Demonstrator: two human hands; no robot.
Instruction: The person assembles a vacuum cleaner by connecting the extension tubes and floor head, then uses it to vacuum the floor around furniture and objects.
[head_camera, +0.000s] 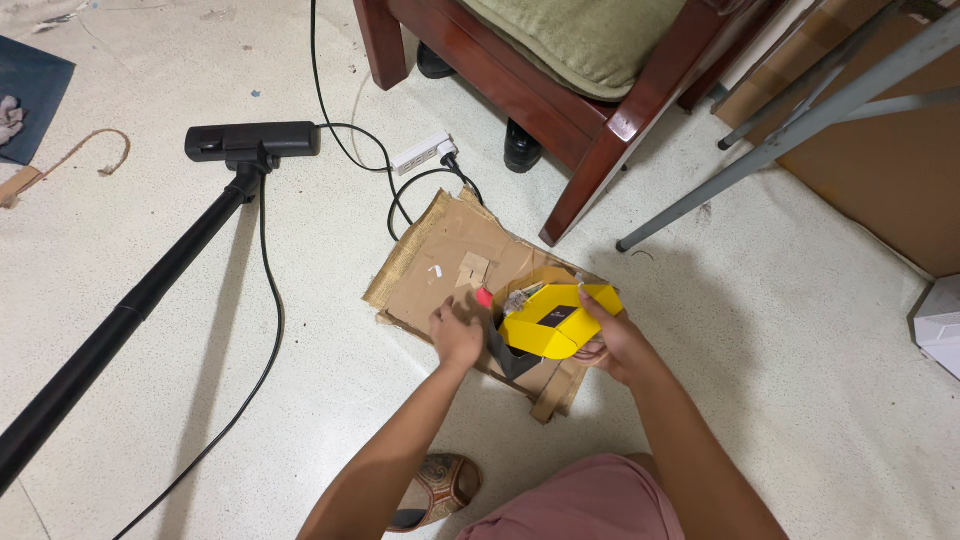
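I see my right hand (612, 345) clamped on the yellow box (556, 318), its long axis running left-right, open mouth facing left, above the cardboard sheet (440, 262); my left hand (458, 333) rests open on it.

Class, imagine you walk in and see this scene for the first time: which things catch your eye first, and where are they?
The bright yellow box, held in the right hand over a flattened cardboard sheet on the floor, stands out most. The left hand rests on that cardboard beside it. To the left, a black vacuum cleaner stretches diagonally across the pale floor.
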